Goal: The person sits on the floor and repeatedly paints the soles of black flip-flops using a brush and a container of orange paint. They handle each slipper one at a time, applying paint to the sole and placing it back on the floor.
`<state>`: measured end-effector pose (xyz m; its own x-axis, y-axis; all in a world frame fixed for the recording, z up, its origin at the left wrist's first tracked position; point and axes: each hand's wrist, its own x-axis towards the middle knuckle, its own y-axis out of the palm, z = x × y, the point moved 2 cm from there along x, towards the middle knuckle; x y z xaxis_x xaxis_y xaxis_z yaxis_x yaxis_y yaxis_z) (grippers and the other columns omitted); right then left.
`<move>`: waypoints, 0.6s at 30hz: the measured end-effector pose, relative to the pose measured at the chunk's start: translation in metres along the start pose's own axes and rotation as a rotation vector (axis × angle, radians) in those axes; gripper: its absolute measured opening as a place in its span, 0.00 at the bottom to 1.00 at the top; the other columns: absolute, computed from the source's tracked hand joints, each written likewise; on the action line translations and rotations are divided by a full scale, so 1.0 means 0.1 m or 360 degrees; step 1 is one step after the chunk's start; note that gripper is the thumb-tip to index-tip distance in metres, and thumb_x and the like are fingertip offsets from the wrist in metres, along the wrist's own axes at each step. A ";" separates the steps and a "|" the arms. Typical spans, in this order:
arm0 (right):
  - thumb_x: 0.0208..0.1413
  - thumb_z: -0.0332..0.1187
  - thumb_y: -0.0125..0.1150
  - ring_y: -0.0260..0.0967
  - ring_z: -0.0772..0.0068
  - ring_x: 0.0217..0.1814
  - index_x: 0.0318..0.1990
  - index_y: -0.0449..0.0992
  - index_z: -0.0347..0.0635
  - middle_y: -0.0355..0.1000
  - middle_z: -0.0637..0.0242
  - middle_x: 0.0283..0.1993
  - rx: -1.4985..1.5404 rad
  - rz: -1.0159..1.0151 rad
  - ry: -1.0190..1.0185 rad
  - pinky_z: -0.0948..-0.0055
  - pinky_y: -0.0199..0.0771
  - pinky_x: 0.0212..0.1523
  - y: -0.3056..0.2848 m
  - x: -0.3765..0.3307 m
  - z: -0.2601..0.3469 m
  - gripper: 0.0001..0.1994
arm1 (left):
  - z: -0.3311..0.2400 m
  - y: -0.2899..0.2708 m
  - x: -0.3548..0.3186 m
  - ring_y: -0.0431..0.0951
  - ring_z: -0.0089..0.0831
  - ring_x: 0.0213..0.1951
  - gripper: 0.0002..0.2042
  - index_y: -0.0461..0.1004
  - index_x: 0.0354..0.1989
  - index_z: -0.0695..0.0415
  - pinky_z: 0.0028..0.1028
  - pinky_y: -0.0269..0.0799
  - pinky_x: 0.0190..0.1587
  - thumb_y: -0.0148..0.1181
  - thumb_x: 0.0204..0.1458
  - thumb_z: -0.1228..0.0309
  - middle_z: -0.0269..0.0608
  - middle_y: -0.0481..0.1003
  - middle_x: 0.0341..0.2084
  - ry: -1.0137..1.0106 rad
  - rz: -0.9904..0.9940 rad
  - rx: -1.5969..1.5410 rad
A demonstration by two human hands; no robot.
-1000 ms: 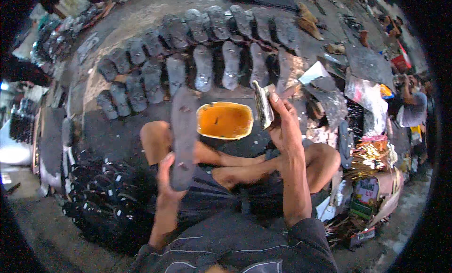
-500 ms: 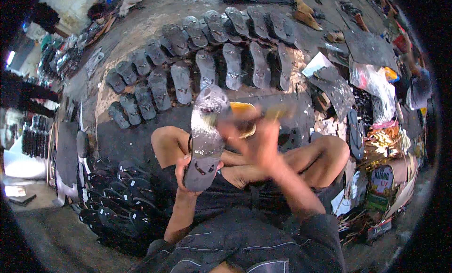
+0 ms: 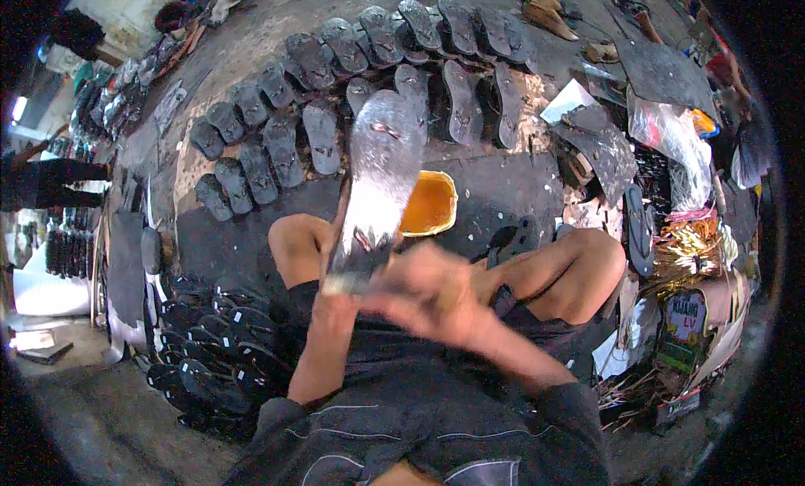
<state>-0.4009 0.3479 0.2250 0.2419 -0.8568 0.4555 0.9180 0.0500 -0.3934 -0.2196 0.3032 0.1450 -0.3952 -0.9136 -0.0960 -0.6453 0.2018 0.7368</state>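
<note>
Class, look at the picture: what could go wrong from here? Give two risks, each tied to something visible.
1. The open tub of amber liquid sits close to the person's bent legs; a knock might spill it.
2. The left hand grips the shiny sole near its lower end, with the blurred right hand close by, so the sole could perhaps be bumped and slip.

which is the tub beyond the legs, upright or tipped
Upright: the tub shows its pale rim and amber inside facing up; the sole hides part.
</note>
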 end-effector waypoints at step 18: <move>0.47 0.34 0.82 0.77 0.75 0.28 0.35 0.84 0.40 0.80 0.65 0.26 -0.0119 -0.0732 0.0390 0.73 0.74 0.31 -0.06 0.20 -0.09 0.13 | 0.07 0.11 0.23 0.79 0.43 0.56 0.27 0.61 0.73 0.52 0.45 0.80 0.58 0.45 0.70 0.54 0.48 0.74 0.60 0.0257 -0.0067 -0.0321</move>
<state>-0.4045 0.3258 0.2298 -0.2695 -0.8769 0.3981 0.8848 -0.3886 -0.2570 -0.2402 0.2864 0.1462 -0.2505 -0.9675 -0.0332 -0.5091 0.1025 0.8546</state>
